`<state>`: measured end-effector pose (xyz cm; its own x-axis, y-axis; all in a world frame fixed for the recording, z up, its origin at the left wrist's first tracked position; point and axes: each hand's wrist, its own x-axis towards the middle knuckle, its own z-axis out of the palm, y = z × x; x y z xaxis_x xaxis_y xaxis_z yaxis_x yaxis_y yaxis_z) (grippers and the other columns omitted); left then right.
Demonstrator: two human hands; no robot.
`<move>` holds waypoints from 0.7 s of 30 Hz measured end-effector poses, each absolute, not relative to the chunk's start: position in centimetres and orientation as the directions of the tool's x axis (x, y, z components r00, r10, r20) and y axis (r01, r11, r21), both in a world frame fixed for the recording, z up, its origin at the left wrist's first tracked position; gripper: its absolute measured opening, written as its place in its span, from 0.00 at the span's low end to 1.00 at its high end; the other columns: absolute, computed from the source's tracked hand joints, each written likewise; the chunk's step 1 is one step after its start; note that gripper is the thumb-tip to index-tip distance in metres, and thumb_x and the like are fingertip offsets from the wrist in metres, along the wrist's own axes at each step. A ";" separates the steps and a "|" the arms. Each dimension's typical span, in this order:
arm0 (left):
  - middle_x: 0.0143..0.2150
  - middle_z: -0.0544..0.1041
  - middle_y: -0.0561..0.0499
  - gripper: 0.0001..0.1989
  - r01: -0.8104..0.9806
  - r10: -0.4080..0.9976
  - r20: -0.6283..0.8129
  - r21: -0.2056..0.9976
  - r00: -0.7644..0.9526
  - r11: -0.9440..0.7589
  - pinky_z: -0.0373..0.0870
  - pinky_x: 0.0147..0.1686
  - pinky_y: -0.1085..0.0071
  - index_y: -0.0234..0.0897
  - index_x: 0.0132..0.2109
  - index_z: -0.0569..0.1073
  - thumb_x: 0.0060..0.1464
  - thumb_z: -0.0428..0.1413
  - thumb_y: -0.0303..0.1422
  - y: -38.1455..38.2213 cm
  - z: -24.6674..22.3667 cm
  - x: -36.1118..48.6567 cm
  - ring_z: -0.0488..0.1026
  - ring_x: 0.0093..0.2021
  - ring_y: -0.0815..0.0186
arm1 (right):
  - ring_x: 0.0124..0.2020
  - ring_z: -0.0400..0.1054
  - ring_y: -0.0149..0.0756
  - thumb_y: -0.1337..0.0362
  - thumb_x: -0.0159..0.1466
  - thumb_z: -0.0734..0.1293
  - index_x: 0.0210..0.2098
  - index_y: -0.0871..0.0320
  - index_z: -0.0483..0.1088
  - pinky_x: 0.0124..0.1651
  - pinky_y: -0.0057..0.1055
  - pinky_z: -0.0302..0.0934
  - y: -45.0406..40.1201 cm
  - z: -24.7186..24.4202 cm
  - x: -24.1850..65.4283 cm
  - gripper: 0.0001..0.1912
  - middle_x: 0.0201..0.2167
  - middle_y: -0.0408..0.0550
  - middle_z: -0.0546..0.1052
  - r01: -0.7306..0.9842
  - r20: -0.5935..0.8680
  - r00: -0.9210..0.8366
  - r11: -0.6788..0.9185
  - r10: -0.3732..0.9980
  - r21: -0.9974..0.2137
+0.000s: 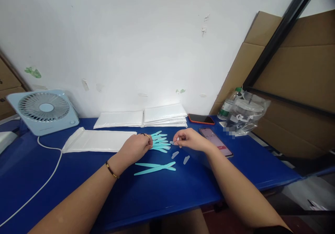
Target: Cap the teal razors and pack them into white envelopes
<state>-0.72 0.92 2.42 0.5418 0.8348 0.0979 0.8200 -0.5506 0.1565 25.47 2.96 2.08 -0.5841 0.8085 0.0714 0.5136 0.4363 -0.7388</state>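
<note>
My left hand (140,145) is closed on the handle ends of a fanned bunch of teal eyebrow razors (161,145), held low over the blue table. Close to their tips, my right hand (187,140) pinches a small translucent blade cap (172,143). Whether that cap touches a razor I cannot tell. Two more teal razors (154,168) lie crossed on the table in front of the bunch. To their right rest a loose translucent cap (175,155) and another cap (186,160).
White padded envelopes (164,115) are stacked by the wall, and one envelope (99,141) lies left of my hand. A light blue fan (47,108) stands left with its cable. On the right are two phones (216,141), a bottle (226,106) and a bagged cup (246,113).
</note>
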 end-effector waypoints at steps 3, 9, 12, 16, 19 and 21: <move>0.34 0.75 0.51 0.08 0.818 0.837 0.095 0.181 0.539 -0.547 0.60 0.31 0.70 0.38 0.34 0.71 0.55 0.47 0.29 0.7 2.6 -0.5 0.69 0.32 0.65 | 0.24 0.69 0.30 0.58 0.57 0.67 0.33 0.60 0.73 0.28 0.24 0.60 2.9 1.6 24.8 0.12 0.22 0.44 0.74 0.508 0.069 -0.592 0.438 0.803 -0.742; 0.34 0.75 0.50 0.08 0.835 0.850 0.121 0.160 0.513 -0.526 0.61 0.33 0.69 0.38 0.35 0.71 0.56 0.48 0.30 1.2 2.0 -0.1 0.71 0.34 0.63 | 0.25 0.68 0.29 0.60 0.58 0.67 0.36 0.59 0.73 0.29 0.24 0.60 3.0 0.7 23.0 0.10 0.24 0.44 0.74 0.508 0.161 -0.552 0.483 0.818 -0.713; 0.42 0.75 0.49 0.09 0.845 0.868 0.166 0.206 0.467 -0.494 0.62 0.37 0.68 0.38 0.41 0.71 0.55 0.50 0.32 1.3 2.0 -0.6 0.71 0.40 0.61 | 0.28 0.67 0.29 0.62 0.57 0.68 0.37 0.58 0.74 0.33 0.25 0.60 2.8 1.5 23.6 0.09 0.32 0.46 0.74 0.551 0.267 -0.543 0.577 0.796 -0.603; 0.39 0.74 0.52 0.12 0.758 0.813 0.047 0.333 0.581 -0.561 0.62 0.33 0.72 0.41 0.40 0.72 0.51 0.54 0.41 0.3 3.0 -1.0 0.70 0.37 0.64 | 0.29 0.66 0.28 0.62 0.54 0.70 0.34 0.57 0.75 0.30 0.23 0.59 2.3 2.7 25.0 0.08 0.32 0.45 0.73 0.517 0.106 -0.728 0.644 0.677 -0.565; 0.32 0.74 0.54 0.16 0.704 0.725 -0.105 0.365 0.681 -0.609 0.58 0.26 0.73 0.42 0.35 0.74 0.42 0.60 0.47 -0.6 3.3 -0.6 0.69 0.31 0.66 | 0.26 0.65 0.27 0.65 0.50 0.72 0.32 0.58 0.75 0.27 0.22 0.58 2.1 2.5 25.0 0.09 0.30 0.43 0.73 0.540 -0.002 -0.771 0.653 0.636 -0.530; 0.30 0.74 0.55 0.13 0.699 0.708 -0.123 0.344 0.695 -0.627 0.56 0.24 0.73 0.42 0.33 0.74 0.42 0.60 0.45 -1.0 2.9 -0.2 0.68 0.30 0.67 | 0.25 0.64 0.27 0.69 0.50 0.70 0.29 0.59 0.75 0.26 0.22 0.57 2.1 2.0 24.4 0.06 0.28 0.43 0.72 0.564 0.006 -0.762 0.668 0.648 -0.486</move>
